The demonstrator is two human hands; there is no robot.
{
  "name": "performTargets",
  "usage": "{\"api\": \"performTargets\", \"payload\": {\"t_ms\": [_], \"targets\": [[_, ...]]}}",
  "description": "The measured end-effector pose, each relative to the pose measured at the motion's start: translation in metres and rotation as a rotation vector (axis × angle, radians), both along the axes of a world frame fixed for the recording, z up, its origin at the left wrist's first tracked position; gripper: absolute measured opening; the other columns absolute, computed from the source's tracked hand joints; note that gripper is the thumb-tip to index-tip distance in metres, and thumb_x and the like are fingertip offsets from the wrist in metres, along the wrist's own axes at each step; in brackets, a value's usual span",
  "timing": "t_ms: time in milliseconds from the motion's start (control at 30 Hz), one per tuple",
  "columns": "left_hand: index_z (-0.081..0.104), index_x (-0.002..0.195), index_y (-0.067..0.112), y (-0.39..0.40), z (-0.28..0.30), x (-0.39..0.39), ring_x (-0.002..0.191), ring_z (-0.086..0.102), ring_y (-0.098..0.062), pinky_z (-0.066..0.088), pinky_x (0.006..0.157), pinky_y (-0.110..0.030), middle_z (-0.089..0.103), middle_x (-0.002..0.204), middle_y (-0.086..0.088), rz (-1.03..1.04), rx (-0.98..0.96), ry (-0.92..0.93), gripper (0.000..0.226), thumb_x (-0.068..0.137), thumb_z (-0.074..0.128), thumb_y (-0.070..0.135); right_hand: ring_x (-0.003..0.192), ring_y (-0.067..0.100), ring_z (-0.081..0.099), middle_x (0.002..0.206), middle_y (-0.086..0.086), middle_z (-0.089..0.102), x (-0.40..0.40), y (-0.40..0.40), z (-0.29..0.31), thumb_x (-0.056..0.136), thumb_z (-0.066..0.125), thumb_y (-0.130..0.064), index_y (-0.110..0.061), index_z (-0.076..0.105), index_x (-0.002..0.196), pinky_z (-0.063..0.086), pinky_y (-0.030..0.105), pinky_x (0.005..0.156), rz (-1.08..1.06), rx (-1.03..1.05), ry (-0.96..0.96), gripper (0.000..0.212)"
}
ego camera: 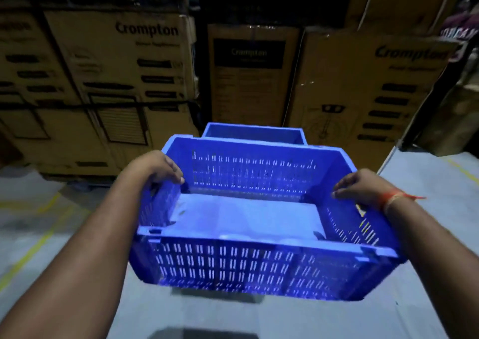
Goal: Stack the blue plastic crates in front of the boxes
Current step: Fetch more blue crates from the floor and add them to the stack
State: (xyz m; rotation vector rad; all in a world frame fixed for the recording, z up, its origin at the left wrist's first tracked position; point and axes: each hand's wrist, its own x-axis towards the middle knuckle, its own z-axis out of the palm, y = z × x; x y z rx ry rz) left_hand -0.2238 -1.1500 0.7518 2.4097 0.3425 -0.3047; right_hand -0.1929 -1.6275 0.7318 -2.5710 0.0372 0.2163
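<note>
I carry a blue slotted plastic crate (259, 266) above the floor, its open top facing me and nothing inside. My left hand (158, 169) grips the rim of its left short side, fingers curled over the edge. On the right short side my right hand (360, 187) grips the rim the same way; an orange thread is tied round that wrist. Behind the held crate, the top of a second blue crate (252, 134) shows in front of the brown cardboard boxes (124, 61); its lower part is hidden.
Stacked "Crompton" cardboard boxes (368, 87) form a wall across the back, with a narrow upright box (248, 74) in the middle. Grey concrete floor (39, 229) with yellow painted lines lies to the left and right. A dark object (204, 334) sits at the bottom edge.
</note>
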Motion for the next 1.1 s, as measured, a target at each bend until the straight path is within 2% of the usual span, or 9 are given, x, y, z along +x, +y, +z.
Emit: {"api": "performTargets", "payload": {"t_ms": [100,200,333,433,533,667,800,900,1100], "targets": [[0.076,0.088,-0.001,0.009,0.028,0.031,0.036,0.047,-0.017,0.043,0.036,-0.022,0.064,0.046,0.001,0.012,-0.022,-0.081,0.012,0.077,0.08,-0.002,0.029,0.013,0.046,0.038,-0.002,0.058,0.026,0.009,0.048,0.075,0.08,-0.013,-0.01,0.077,0.078,0.042,0.025,0.052,0.009,-0.02,-0.057,0.005],[0.08,0.083,0.006,0.019,0.047,0.077,0.069,0.058,-0.025,0.057,0.07,-0.043,0.077,0.078,-0.015,0.038,0.0,-0.127,0.013,0.072,0.087,0.006,0.031,0.013,0.046,0.037,0.0,0.056,0.062,0.019,0.08,0.075,0.08,-0.013,-0.009,0.078,0.082,0.041,0.022,0.048,-0.019,-0.043,-0.086,0.009],[0.081,0.076,0.015,0.028,0.057,0.144,0.079,0.06,-0.028,0.054,0.092,-0.048,0.073,0.103,-0.028,0.079,0.01,-0.129,0.012,0.068,0.09,0.014,0.049,0.022,0.055,0.062,0.014,0.068,0.119,0.03,0.088,0.074,0.08,-0.013,-0.007,0.079,0.087,0.043,0.02,0.049,-0.059,-0.05,-0.097,0.014],[0.081,0.081,0.011,0.026,0.063,0.19,0.075,0.057,-0.025,0.053,0.08,-0.04,0.074,0.102,-0.026,0.096,0.022,-0.173,0.015,0.069,0.09,0.011,0.05,0.022,0.058,0.073,0.018,0.072,0.17,0.031,0.083,0.073,0.08,-0.015,-0.006,0.079,0.087,0.046,0.022,0.052,-0.083,-0.056,-0.101,0.016],[0.081,0.085,0.009,0.022,0.071,0.239,0.074,0.057,-0.025,0.05,0.074,-0.036,0.075,0.096,-0.023,0.115,0.017,-0.191,0.017,0.07,0.089,0.009,0.041,0.02,0.057,0.056,0.013,0.068,0.228,0.032,0.081,0.074,0.079,-0.016,-0.004,0.079,0.085,0.048,0.023,0.053,-0.094,-0.057,-0.09,0.017],[0.079,0.087,0.006,0.019,0.063,0.294,0.061,0.058,-0.023,0.054,0.067,-0.039,0.072,0.071,-0.011,0.142,0.021,-0.222,0.021,0.068,0.09,0.006,0.042,0.02,0.056,0.048,0.008,0.064,0.295,0.036,0.075,0.072,0.079,-0.017,-0.005,0.078,0.082,0.05,0.026,0.057,-0.103,-0.073,-0.093,0.015],[0.08,0.081,0.009,0.019,0.039,0.342,0.058,0.061,-0.017,0.054,0.061,-0.03,0.075,0.074,-0.007,0.188,0.032,-0.255,0.024,0.062,0.094,0.008,0.055,0.024,0.065,0.068,0.011,0.074,0.352,0.041,0.063,0.068,0.082,-0.02,-0.011,0.079,0.081,0.057,0.034,0.068,-0.132,-0.077,-0.111,0.016],[0.079,0.084,0.011,0.018,0.023,0.373,0.066,0.064,-0.013,0.05,0.063,-0.026,0.076,0.08,-0.005,0.184,0.054,-0.263,0.028,0.061,0.095,0.014,0.072,0.022,0.07,0.083,0.008,0.076,0.381,0.045,0.045,0.069,0.083,-0.022,-0.014,0.08,0.084,0.054,0.027,0.065,-0.143,-0.107,-0.102,0.018],[0.08,0.096,0.016,0.026,0.001,0.413,0.079,0.067,-0.016,0.052,0.075,-0.025,0.075,0.085,-0.004,0.153,0.098,-0.25,0.038,0.062,0.095,0.024,0.067,0.022,0.071,0.077,0.008,0.075,0.414,0.051,0.025,0.07,0.08,-0.024,-0.014,0.078,0.082,0.051,0.025,0.06,-0.154,-0.177,-0.093,0.016]]}}
